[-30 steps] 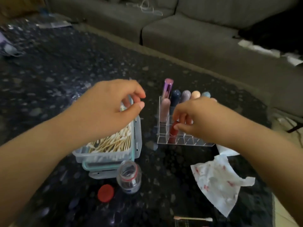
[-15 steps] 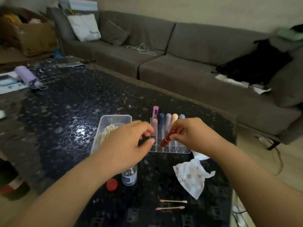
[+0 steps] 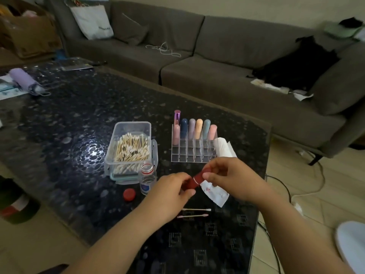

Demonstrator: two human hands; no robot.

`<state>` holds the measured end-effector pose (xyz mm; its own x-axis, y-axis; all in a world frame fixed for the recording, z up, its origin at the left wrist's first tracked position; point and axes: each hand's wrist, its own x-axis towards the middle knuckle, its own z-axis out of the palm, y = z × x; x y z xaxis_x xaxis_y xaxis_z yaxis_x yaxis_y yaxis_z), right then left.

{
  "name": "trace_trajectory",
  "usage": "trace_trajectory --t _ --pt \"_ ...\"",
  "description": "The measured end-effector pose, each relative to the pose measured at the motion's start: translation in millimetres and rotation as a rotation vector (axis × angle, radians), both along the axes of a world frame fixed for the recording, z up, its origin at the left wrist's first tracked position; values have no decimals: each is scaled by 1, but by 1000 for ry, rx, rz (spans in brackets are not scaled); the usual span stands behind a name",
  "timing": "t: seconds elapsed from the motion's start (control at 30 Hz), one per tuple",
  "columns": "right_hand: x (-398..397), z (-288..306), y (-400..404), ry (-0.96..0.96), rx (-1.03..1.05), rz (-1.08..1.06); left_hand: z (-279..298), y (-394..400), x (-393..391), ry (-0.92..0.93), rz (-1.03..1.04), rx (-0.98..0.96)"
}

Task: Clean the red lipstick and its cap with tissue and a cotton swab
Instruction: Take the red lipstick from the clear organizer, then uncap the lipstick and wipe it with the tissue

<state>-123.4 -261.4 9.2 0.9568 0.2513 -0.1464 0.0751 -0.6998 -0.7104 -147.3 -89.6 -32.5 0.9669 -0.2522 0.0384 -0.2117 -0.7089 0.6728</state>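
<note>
Change: small red cylindrical lipstick tube (image 3: 195, 180) now out of clear acrylic organiser rack (image 3: 192, 150), over bench (image 3: 79, 115).
Grip: left hand (image 3: 170, 193) holding base, right hand (image 3: 229, 177) pinching cap.
Meaning: probably ready for uncapping.

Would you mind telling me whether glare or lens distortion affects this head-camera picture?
Head view: a bright glare patch sits on the glossy black pebble-patterned table left of the clear plastic cotton-swab box; the wide-angle lens bends the grey sofa; the room is dim, and the picture is slightly soft.
</note>
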Motion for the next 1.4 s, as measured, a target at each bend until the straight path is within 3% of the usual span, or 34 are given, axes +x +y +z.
trace_trajectory --t 0.17,0.37,0.63,0.9,1.0,1.2,1.4 --pt "-4 -22 6 36 253 -94 -19 5 -4 83 73 -231" --pt "-3 -31 15 22 271 -100 -29 4 -6 137 87 -411" --pt "3 -37 16 75 331 -121 -34 4 -3 202 118 -414" --pt "16 -33 0 52 492 -280 -39 14 -13 216 177 -456" --pt "15 -49 10 103 384 -255 -42 17 -12 225 226 -537" --pt "10 -81 21 -224 -176 -105 -43 16 -12 275 296 -695" --pt "9 -89 19 -300 -276 -66 -43 19 -16 308 249 -717"
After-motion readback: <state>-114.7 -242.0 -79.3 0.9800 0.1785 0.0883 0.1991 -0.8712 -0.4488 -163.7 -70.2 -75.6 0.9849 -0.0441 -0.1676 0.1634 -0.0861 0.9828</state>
